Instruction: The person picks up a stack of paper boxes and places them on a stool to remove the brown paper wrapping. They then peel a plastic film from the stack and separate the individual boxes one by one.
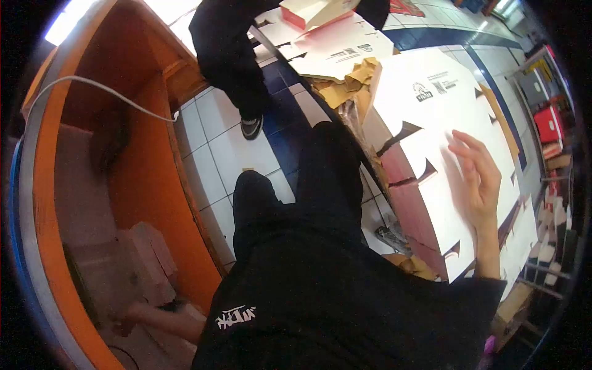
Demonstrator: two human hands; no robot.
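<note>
My right hand [478, 169] is over a stack of flat white cardboard box blanks [425, 123], fingers apart and slightly curled, with nothing in them. The stack has slotted edges with pinkish sides, and its top sheet carries a black printed logo and code. On the other side, my left hand [126, 316] reaches down into an orange-edged cabinet [157, 160]. It is dim and blurred there, so I cannot tell what its fingers do. Close by inside the cabinet is a pale stack of flat pieces [151, 256].
Another person in dark trousers [228, 55] stands ahead, beside a second stack of white blanks [345, 52]. Crumpled brown paper [354, 83] pokes out between the stacks. A white cable [105, 89] hangs over the cabinet. A red box [547, 125] stands at the far right.
</note>
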